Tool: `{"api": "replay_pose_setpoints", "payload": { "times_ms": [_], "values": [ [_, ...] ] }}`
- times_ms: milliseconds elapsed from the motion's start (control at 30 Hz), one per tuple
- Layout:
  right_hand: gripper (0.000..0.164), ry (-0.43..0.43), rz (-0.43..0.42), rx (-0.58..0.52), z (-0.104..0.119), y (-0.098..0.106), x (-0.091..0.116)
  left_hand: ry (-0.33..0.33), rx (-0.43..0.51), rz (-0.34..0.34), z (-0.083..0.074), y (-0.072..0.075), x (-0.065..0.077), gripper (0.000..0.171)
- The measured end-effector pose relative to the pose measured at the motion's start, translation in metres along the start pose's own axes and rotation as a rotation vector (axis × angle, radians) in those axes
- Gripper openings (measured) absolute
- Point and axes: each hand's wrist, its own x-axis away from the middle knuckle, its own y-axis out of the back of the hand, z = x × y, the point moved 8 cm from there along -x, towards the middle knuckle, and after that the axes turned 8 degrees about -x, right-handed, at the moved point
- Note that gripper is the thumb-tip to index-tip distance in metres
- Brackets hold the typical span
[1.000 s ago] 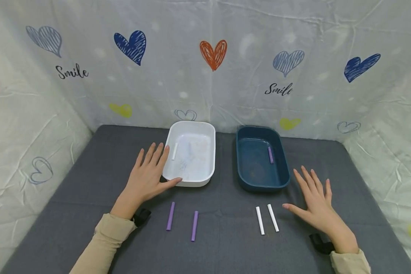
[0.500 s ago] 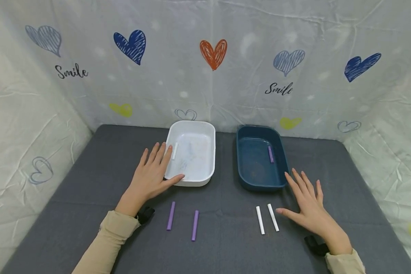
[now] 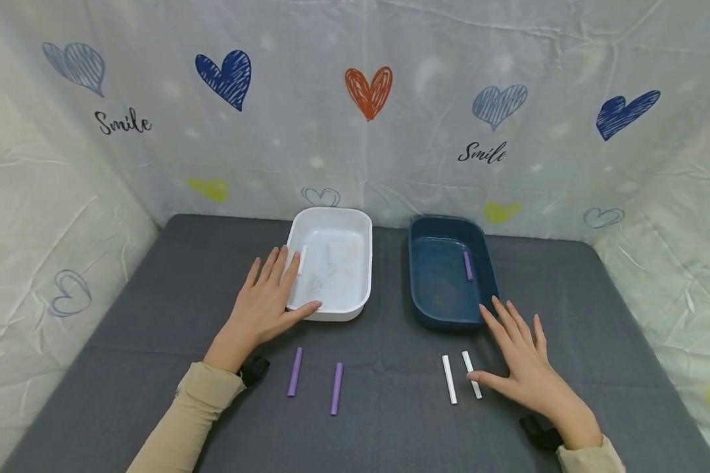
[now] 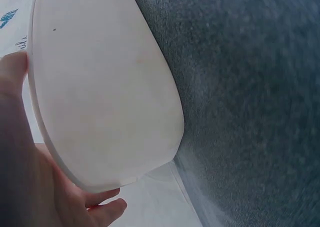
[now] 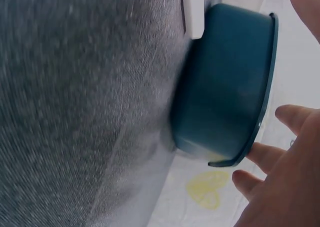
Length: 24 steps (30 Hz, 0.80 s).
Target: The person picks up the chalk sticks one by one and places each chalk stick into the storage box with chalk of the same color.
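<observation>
My left hand (image 3: 257, 312) spreads its straight fingers over the left near corner of a white plastic basin (image 3: 340, 263); whether it touches the rim I cannot tell. Inside that basin lies a white chalk stick (image 3: 303, 259). Fingers apart, my right hand (image 3: 529, 368) hovers by the right near corner of a dark blue basin (image 3: 440, 292), which has a purple chalk stick (image 3: 468, 266) in it. The right thumb partly covers one white chalk stick (image 3: 476, 389) on the cloth. Another white chalk stick (image 3: 449, 380) lies to its left. Neither hand holds anything.
Two purple chalk sticks, one on the left (image 3: 294, 372) and one on the right (image 3: 336, 389), lie in front of the white basin. Grey cloth (image 3: 384, 433) covers the table. A white curtain (image 3: 296, 131) printed with hearts hangs behind the basins.
My right hand has moved left, bringing its thumb over the right white chalk stick and its fingertips to the blue basin's corner. My left hand has shifted slightly right.
</observation>
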Motion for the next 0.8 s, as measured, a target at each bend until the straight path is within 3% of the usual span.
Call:
{"api": "replay_pose_setpoints", "payload": {
  "times_ms": [233,800],
  "values": [
    [0.109,0.011,0.01,-0.006,0.007,-0.004,0.003,0.005,0.018,0.03,-0.002,-0.005,-0.001,0.101],
    [0.111,0.044,0.04,-0.015,0.033,-0.016,0.019,0.004,0.013,0.009,-0.002,-0.007,-0.001,0.1]
  ]
}}
